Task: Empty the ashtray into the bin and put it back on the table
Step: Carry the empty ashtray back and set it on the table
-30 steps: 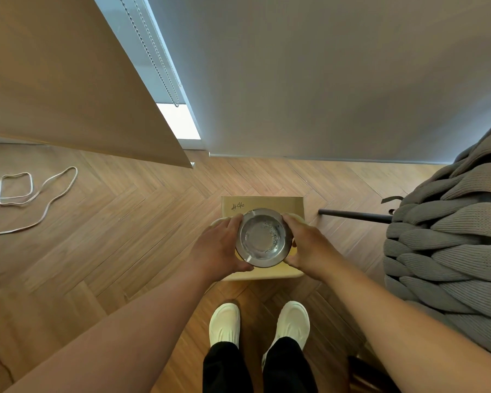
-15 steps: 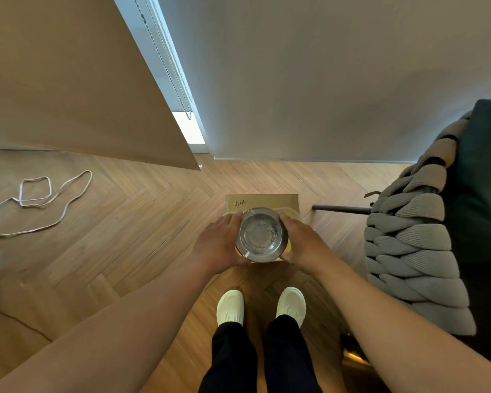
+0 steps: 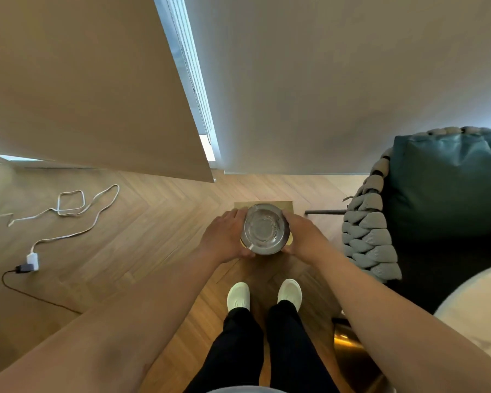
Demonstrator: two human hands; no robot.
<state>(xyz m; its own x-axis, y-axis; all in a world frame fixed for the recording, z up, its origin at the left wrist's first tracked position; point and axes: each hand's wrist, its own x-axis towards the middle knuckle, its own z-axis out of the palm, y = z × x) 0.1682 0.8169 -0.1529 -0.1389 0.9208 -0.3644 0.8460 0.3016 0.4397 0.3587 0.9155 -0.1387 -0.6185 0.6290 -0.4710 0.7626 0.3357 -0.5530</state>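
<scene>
Ashtray (image 3: 265, 229), round shiny metal, cupped between hands (image 3: 267, 236)

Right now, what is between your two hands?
In the head view, the round metal ashtray sits between the left hand and right hand, above a cardboard box.

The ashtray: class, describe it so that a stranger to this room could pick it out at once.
Start at the wooden floor, just ahead of the white shoes. There the left hand and right hand hold the ashtray above a cardboard box. It is the only round, shiny metal dish in sight.
</scene>
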